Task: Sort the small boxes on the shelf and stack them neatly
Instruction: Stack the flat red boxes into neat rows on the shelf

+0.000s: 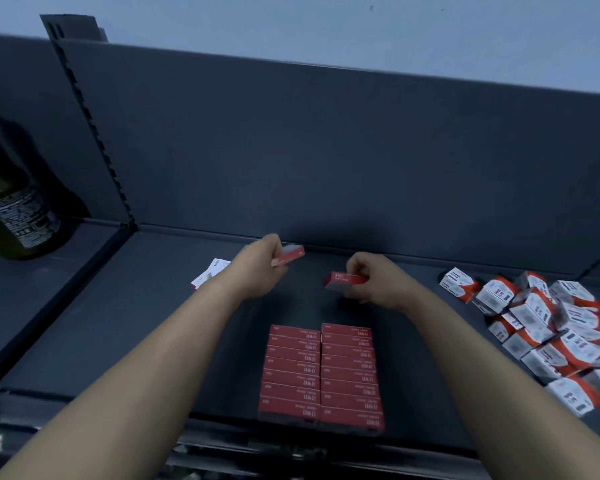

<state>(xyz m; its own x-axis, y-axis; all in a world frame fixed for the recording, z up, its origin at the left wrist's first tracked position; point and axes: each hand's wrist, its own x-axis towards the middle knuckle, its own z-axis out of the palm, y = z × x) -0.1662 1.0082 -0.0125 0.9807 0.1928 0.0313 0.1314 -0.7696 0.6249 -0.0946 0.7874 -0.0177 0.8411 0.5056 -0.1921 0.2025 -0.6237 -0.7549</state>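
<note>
Flat red boxes (291, 368), pale print, two columns.

Left grip (257, 268) and right grip (378, 284) bare, slender forearms (167, 358) uncovered as far as visible

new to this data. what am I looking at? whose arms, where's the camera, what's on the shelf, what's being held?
There is no robot here, just a person's two bare arms. The single picture comes from a camera worn on the head, looking forward and down. The surface is a dark shelf. The left hand pinches a red box, and the right hand holds a second red box. Near the front edge, matching boxes form a tidy red block, two columns wide. A loose white pile of white-and-orange boxes lies to the right. One white box lies behind the left arm. A bottle stands far left.
</note>
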